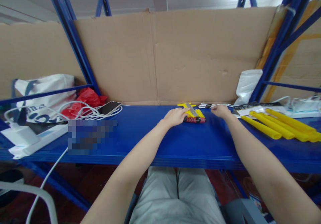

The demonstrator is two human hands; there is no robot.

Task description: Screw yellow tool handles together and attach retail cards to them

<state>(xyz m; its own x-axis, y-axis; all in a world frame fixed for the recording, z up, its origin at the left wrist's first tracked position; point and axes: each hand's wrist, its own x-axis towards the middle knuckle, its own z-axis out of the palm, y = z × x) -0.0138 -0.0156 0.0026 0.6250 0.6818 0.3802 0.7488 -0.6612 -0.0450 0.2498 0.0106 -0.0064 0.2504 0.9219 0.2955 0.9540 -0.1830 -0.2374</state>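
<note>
Resting near the back edge of the blue bench [195, 143], the left hand [175, 116] has its fingertips at a yellow-and-grey tool [192, 110] (whether gripped, I cannot tell), a red-and-black handle [195, 119] just in front. Rightward, black-and-white sticks [205, 106] lie beside the right hand [220, 111], its fingers curled narrow, contents hidden; then yellow tubes [291, 129] slant toward the front edge.

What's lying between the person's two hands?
The head view shows yellow-and-grey pieces and a red-and-black item between the left hand and right hand, with black-and-white sticks behind.
</note>
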